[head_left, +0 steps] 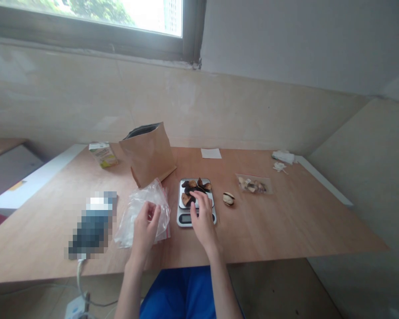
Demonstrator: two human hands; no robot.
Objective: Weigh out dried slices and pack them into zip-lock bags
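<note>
Dark dried pieces [185, 199] lie loose on the scale [186, 219], your right hand [203, 218] at their near side, its fingers apart. Your left hand [146, 223] curls over the clear bags [129, 221]; I can't tell whether its fingers grip anything. One filled bag [254, 184] already lies to the right; the scale's pieces remain unbagged. The wooden bench [279, 230] meets a pale wall [69, 97] beneath a window [119, 17].

One left hand [146, 222] and one right hand [203, 218] make two. The one tabletop [286, 226] carries one scale [182, 212], one brown paper bag [149, 155], one carton [104, 156], one white card [211, 153], one blurred device [95, 226], one pale shell-like piece [228, 199] and one filled clear pouch [252, 185]. Dried slices [186, 200] number at least four; the flat clear bags [127, 226] overlap, their count unclear.
</note>
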